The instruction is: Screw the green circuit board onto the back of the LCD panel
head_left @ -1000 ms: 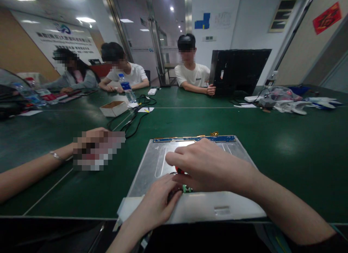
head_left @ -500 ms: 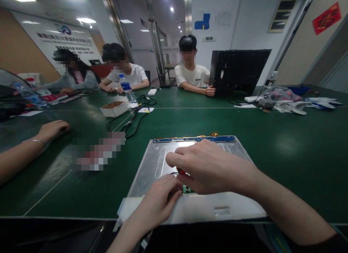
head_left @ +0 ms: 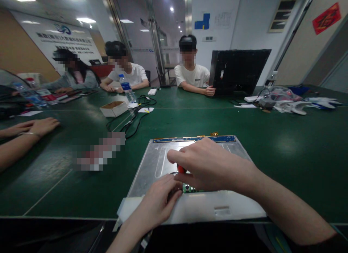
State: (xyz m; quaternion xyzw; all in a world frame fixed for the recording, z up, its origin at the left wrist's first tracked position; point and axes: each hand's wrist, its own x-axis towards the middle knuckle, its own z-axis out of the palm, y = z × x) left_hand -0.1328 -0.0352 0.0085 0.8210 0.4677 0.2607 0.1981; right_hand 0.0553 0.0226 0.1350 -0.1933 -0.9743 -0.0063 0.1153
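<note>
A flat metal-backed display panel point(head_left: 144, 169) lies in front of me, with a blue circuit strip along its far edge and a pale band along its near edge. My right hand point(head_left: 209, 166) is closed from above around a red-handled screwdriver point(head_left: 180, 168); its tip is hidden. Beneath that hand, part of a small green circuit board point(head_left: 187, 188) shows near the pale band. My left hand point(head_left: 163, 195) rests on the panel at the board's left end, its fingers curled together. Whatever they pinch is hidden. A thin dark cable point(head_left: 173, 173) runs just above the left fingers.
Another person's hands point(head_left: 45, 126) rest on the green table point(head_left: 285, 151) at left, near a blurred-out object point(head_left: 100, 151). Beyond are a small open box point(head_left: 114, 108), a water bottle point(head_left: 125, 88), black cables and a large black monitor point(head_left: 240, 71). Several people sit opposite.
My right hand has shifted slightly, and more of the red handle and the green board shows. My left hand stays in place. The person at left has drawn back, and a second hand shows.
</note>
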